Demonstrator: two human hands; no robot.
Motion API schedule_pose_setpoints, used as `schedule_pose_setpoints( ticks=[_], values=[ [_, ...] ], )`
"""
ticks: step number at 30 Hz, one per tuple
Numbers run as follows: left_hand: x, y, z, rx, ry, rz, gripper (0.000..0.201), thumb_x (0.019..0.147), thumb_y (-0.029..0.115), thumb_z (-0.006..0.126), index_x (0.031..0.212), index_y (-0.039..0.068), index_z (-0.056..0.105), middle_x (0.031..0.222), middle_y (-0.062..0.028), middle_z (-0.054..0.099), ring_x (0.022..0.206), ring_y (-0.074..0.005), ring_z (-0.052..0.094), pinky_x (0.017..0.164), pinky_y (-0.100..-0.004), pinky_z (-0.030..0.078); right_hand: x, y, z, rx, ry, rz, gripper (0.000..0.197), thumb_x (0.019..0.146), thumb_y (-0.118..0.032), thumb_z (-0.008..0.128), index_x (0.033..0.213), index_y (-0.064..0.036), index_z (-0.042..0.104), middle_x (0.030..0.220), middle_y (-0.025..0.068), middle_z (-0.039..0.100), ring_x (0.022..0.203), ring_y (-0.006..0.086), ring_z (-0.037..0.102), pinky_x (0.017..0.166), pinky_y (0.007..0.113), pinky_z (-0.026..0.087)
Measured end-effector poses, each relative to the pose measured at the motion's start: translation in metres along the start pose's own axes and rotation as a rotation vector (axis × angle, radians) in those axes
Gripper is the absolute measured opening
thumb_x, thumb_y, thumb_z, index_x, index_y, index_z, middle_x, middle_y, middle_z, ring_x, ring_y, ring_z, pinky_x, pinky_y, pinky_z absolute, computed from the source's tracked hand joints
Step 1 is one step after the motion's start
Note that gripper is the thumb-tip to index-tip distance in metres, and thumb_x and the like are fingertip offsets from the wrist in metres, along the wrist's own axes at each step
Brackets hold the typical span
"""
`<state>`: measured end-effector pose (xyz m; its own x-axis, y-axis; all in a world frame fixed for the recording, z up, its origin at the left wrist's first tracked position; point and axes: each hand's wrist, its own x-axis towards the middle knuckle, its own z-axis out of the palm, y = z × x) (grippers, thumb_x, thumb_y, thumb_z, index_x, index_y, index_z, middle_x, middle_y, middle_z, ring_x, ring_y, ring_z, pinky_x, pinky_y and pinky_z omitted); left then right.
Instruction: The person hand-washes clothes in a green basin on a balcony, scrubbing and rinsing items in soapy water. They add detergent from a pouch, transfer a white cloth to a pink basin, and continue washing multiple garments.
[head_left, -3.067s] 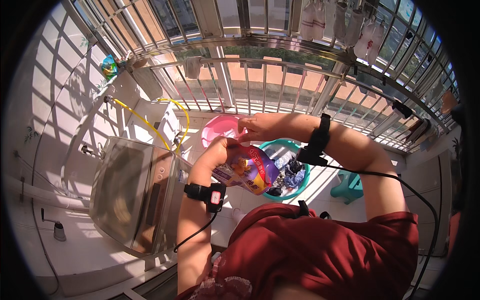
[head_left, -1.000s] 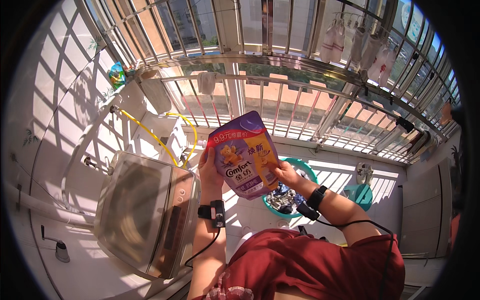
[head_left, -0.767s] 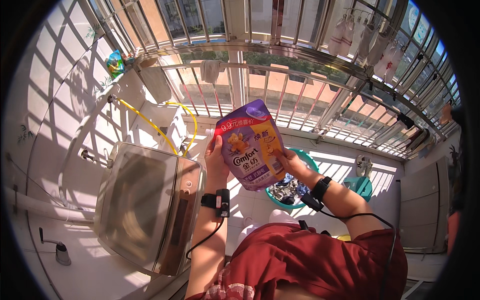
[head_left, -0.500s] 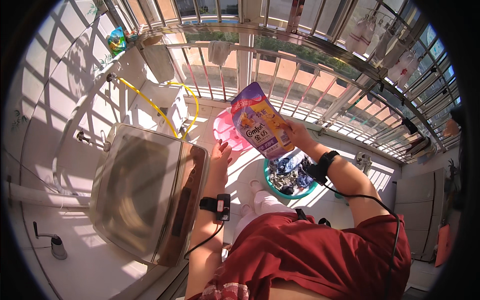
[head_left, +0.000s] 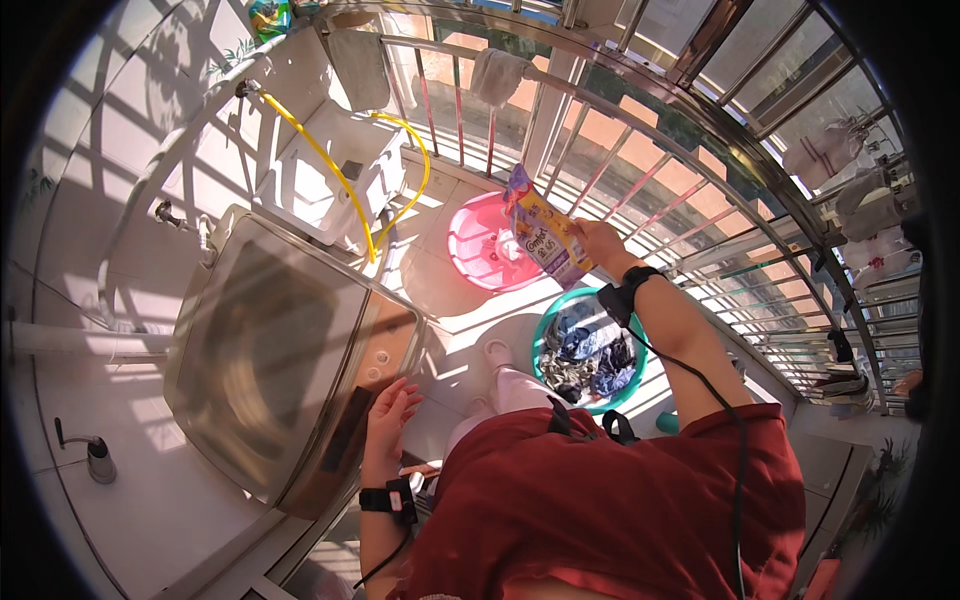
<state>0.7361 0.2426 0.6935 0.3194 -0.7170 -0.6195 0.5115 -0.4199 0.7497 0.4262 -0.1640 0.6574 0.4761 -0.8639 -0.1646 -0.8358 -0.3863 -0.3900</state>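
Observation:
Held in my right hand (head_left: 600, 243) is a purple and yellow fabric softener pouch (head_left: 548, 240), gripped by its side and tilted. It hangs between a pink basin (head_left: 465, 245) and a teal tub (head_left: 538, 345), overlapping the basin's right side in view. Crumpled dark, blue and white clothes (head_left: 588, 345) lie in the tub. My left hand (head_left: 388, 418) is empty, with its fingers apart, beside the control panel of a top-loading washing machine (head_left: 270, 330). Whether the pouch's top is open cannot be made out.
A white sink (head_left: 315, 185) stands at the far left, with a yellow hose (head_left: 335, 170) running from the wall tap. Metal railings (head_left: 640, 130) with a cloth (head_left: 497, 77) over them line the far side. A hand crank (head_left: 98, 460) sits at the lower left.
My left hand has drawn back toward my body, along the washing machine's edge. The pouch has moved slightly right and appears smaller and turned more edge-on. The whole view has shifted.

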Motion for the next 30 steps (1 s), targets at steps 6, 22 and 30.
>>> schedule_pose_setpoints(
  ticks=[6,22,30],
  values=[
    [0.001,0.006,0.019,-0.082,0.092,0.025,0.032,0.094,0.018,0.052,0.125,0.008,0.052,0.114,-0.0073,0.061,0.097,-0.0151,0.061,0.079,-0.0253,0.043,0.049,0.015,0.004,0.001,-0.117,-0.008,0.026,0.092,-0.034,0.048,0.103,-0.0162,0.064,0.094,0.0110,0.066,0.089,0.0309,0.062,0.075,0.041,0.048],
    [0.053,0.065,0.077,-0.017,-0.009,0.120,0.036,0.095,0.018,0.051,0.127,0.002,0.048,0.115,-0.0094,0.060,0.098,-0.0165,0.060,0.080,-0.0253,0.044,0.086,0.019,0.000,-0.016,-0.245,-0.025,0.025,0.092,-0.032,0.048,0.105,-0.0160,0.063,0.094,0.0123,0.066,0.089,0.0304,0.063,0.076,0.040,0.049],
    [0.070,0.080,0.091,-0.035,-0.052,0.125,0.030,0.095,0.018,0.051,0.122,0.005,0.054,0.112,-0.0074,0.061,0.096,-0.0155,0.060,0.080,-0.0258,0.044,0.110,0.016,0.002,-0.127,-0.313,-0.037,0.026,0.093,-0.032,0.047,0.105,-0.0164,0.063,0.100,0.0095,0.066,0.094,0.0299,0.062,0.080,0.040,0.047]
  ],
)
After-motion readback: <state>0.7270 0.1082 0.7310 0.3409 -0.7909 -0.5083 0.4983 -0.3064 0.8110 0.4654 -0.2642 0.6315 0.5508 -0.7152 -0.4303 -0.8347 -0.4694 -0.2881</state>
